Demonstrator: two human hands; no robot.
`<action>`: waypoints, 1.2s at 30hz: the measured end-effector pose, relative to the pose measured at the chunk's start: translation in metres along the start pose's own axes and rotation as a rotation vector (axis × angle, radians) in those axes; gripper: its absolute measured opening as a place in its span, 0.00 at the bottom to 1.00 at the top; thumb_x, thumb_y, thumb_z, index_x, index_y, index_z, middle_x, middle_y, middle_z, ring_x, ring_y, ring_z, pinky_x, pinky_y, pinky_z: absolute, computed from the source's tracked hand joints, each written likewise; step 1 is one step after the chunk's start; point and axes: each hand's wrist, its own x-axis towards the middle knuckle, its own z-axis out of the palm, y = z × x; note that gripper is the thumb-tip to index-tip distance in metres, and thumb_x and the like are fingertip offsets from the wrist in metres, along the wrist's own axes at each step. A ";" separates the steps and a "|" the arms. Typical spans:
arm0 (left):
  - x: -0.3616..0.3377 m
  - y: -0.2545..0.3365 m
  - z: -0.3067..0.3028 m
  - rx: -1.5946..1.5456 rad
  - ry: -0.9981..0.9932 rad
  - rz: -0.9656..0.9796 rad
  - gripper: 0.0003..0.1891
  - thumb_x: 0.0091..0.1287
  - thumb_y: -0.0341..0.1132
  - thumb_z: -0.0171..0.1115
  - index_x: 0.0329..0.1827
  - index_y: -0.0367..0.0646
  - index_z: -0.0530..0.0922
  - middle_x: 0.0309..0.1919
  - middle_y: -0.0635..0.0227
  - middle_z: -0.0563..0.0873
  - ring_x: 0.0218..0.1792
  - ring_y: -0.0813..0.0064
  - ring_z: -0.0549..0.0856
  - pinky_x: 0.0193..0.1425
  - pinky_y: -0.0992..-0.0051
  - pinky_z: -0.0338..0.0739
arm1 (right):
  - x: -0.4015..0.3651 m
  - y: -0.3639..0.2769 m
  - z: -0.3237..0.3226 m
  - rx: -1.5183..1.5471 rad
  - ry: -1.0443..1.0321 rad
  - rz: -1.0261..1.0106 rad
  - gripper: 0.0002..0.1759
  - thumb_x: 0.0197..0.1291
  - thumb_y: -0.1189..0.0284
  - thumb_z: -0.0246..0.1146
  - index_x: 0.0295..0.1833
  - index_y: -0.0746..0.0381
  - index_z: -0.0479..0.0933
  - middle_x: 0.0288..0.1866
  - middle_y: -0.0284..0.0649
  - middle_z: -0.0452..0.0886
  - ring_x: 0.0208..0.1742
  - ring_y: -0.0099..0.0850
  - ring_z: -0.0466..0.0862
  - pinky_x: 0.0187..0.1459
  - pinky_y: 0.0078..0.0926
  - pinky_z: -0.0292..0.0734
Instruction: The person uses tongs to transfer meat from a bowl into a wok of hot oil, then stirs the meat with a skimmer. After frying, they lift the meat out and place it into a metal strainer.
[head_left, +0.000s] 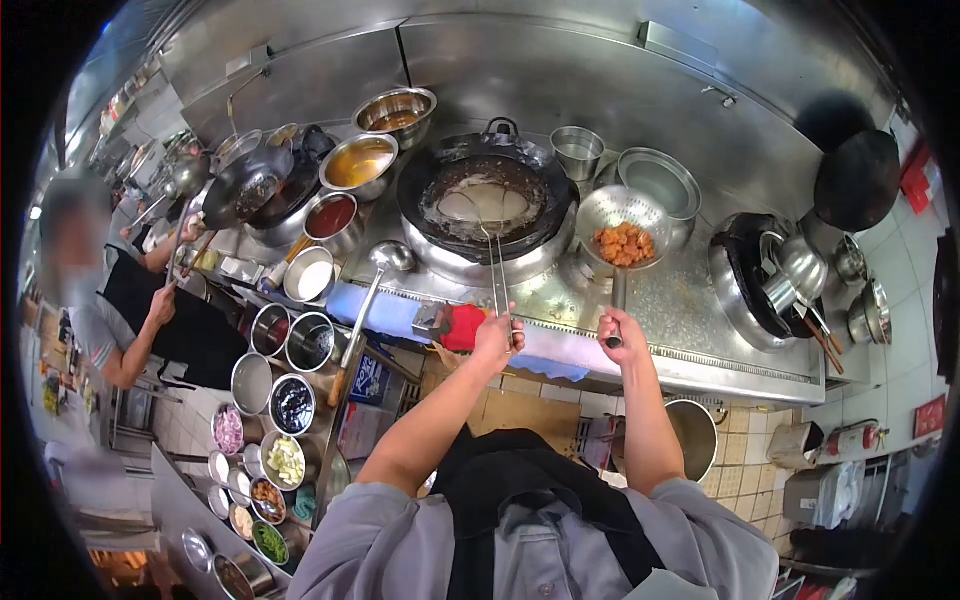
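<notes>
My left hand (494, 338) is closed around the long thin handle of a wire skimmer (498, 270). Its round head lies in the dark wok (415, 190), amid pale, frothy liquid. To the right, my right hand (624, 336) grips the handle of a perforated strainer (596, 212). Browned, fried-looking pieces of food (625, 244) sit in its bowl. The strainer is held over the steel counter beside the wok, close to a pot with a round metal lid or pan (660, 180).
A ladle (391, 257) rests left of the wok among steel bowls of sauces (358, 162). Tubs of chopped ingredients (283, 460) stand lower left. A co-worker (140, 310) handles another wok (245, 185) at left. A second wok station (765, 280) is at right.
</notes>
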 end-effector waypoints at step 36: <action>-0.280 -0.205 -0.387 -0.174 1.042 0.023 0.08 0.62 0.40 0.48 0.34 0.47 0.66 0.22 0.69 0.73 0.18 0.75 0.74 0.16 0.75 0.64 | 0.131 -0.034 0.182 -1.177 0.247 -0.616 0.08 0.47 0.78 0.54 0.34 0.68 0.63 0.17 0.37 0.67 0.13 0.26 0.69 0.13 0.26 0.64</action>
